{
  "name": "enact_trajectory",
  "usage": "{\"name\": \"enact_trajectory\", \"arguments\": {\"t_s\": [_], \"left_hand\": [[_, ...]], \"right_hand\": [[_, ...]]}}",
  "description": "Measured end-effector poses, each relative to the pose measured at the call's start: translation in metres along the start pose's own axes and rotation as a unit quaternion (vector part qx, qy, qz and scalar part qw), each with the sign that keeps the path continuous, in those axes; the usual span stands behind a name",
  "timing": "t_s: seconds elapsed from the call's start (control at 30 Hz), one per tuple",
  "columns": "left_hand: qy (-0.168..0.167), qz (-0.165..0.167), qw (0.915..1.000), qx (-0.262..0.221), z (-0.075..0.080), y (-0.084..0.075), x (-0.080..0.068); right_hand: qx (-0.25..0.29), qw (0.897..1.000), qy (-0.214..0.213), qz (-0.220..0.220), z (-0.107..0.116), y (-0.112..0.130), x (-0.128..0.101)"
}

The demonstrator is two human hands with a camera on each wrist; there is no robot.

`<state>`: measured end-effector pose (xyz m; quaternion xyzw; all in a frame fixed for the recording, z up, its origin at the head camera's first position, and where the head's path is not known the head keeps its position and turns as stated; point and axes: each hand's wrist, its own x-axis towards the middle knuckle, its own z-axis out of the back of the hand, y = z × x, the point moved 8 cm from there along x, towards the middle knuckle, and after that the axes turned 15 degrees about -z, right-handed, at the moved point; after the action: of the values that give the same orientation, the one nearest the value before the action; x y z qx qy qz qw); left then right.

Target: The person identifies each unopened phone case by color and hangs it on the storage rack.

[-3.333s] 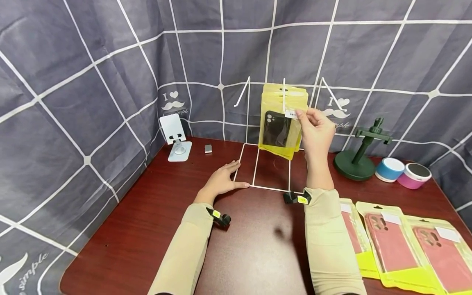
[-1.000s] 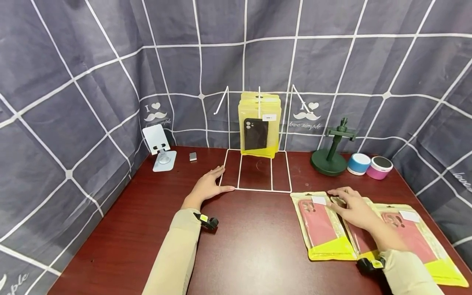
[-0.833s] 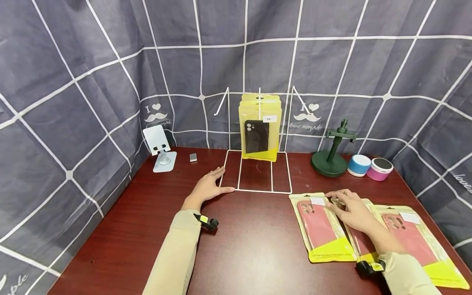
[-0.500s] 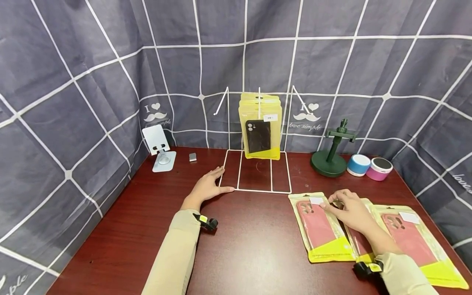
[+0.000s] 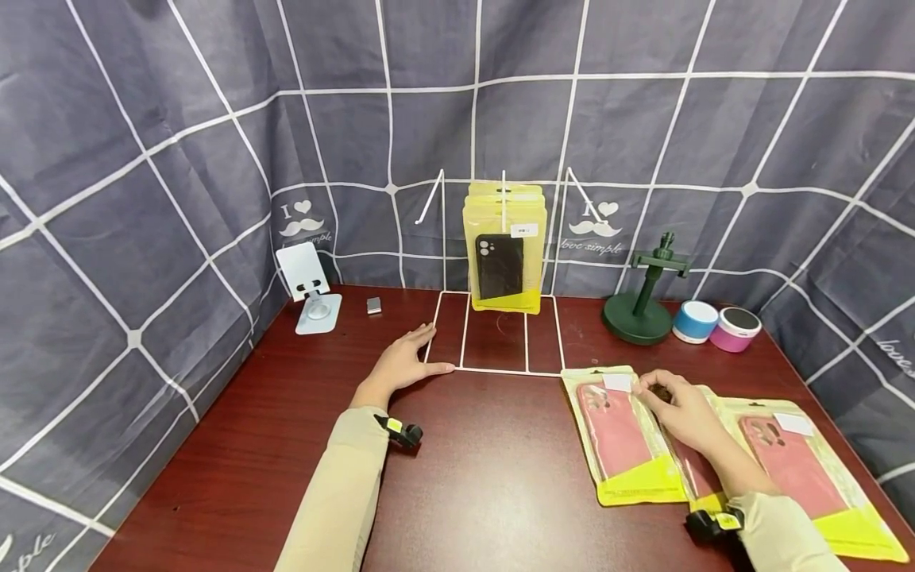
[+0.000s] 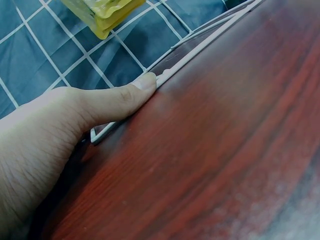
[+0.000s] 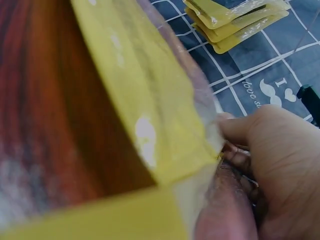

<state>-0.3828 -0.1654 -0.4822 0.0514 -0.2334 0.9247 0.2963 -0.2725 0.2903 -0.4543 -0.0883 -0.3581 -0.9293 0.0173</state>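
My right hand (image 5: pixel 682 417) pinches the upper right edge of the leftmost pouch (image 5: pixel 616 437), a clear and yellow bag with a pink phone case and white label. In the right wrist view this pouch (image 7: pixel 137 90) has its edge between thumb and fingers, its near side tilted up from the table. Under my right hand lies a second pink-case pouch (image 5: pixel 695 469), partly hidden. My left hand (image 5: pixel 399 367) rests at the left front of a white wire rack (image 5: pixel 500 371), fingers and thumb extended; in the left wrist view the thumb (image 6: pixel 117 102) lies along the wire.
Yellow pouches with a black phone case (image 5: pixel 500 266) in front hang on the rack's middle hook. A third pink-case pouch (image 5: pixel 793 469) lies far right. Behind stand a green stand (image 5: pixel 639 318), a blue speaker (image 5: pixel 695 324) and a pink speaker (image 5: pixel 735 332); a white phone stand (image 5: pixel 314 290) is left.
My right hand has come from the hanging pouches down to the pink-case pouches. It now grips the leftmost one, whose top edge has risen slightly. My left hand stays at the rack.
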Motion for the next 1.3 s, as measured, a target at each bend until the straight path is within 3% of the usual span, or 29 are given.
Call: {"name": "enact_trajectory", "arguments": {"t_s": [0.07,0.13,0.2,0.23,0.3,0.37,0.43,0.5,0.53,0.6,0.67,0.77,0.93,1.07,1.3], "left_hand": [[0.001,0.0,1.0,0.001,0.0,0.0,0.0],[0.001,-0.001,1.0,0.0,0.0,0.0,0.0],[0.001,-0.002,1.0,0.0,0.0,0.0,0.0],[0.002,-0.002,1.0,0.0,0.0,-0.001,0.0],[0.002,-0.002,1.0,0.0,0.0,-0.001,0.001],[0.002,-0.001,1.0,0.001,0.0,0.0,0.001],[0.004,0.001,1.0,0.002,-0.001,0.001,0.001],[0.005,0.002,1.0,0.001,-0.002,0.001,0.001],[0.005,0.002,1.0,0.001,-0.002,0.001,0.001],[0.005,0.002,1.0,0.0,-0.001,0.001,0.0],[0.004,0.001,1.0,0.0,0.0,0.0,0.001],[0.003,0.001,1.0,0.001,-0.001,-0.001,0.001],[0.001,0.0,1.0,0.0,-0.003,-0.001,0.0],[-0.001,0.0,1.0,-0.002,-0.003,-0.001,0.0],[0.006,0.004,1.0,0.0,-0.001,-0.001,0.0]], "right_hand": [[0.029,0.999,-0.008,-0.022,0.003,-0.003,0.001],[0.091,0.994,-0.003,-0.054,0.006,-0.008,0.001],[0.169,0.982,-0.001,-0.085,0.009,-0.012,0.002],[0.221,0.97,0.005,-0.101,0.01,-0.015,0.002],[0.328,0.937,0.013,-0.123,0.012,-0.019,0.002],[0.429,0.894,0.027,-0.128,0.012,-0.021,0.002],[0.52,0.843,0.05,-0.128,0.011,-0.02,0.002],[0.573,0.805,0.077,-0.132,0.009,-0.019,0.002],[0.592,0.789,0.094,-0.138,0.008,-0.018,0.002],[0.598,0.777,0.119,-0.156,0.006,-0.017,0.002],[0.584,0.779,0.141,-0.181,0.003,-0.017,0.002],[0.557,0.789,0.158,-0.206,0.001,-0.014,0.001],[0.532,0.807,0.142,-0.214,0.007,0.0,0.0],[0.523,0.822,0.113,-0.193,0.017,0.021,0.001],[0.511,0.85,0.051,-0.116,0.042,0.072,0.009]]}}
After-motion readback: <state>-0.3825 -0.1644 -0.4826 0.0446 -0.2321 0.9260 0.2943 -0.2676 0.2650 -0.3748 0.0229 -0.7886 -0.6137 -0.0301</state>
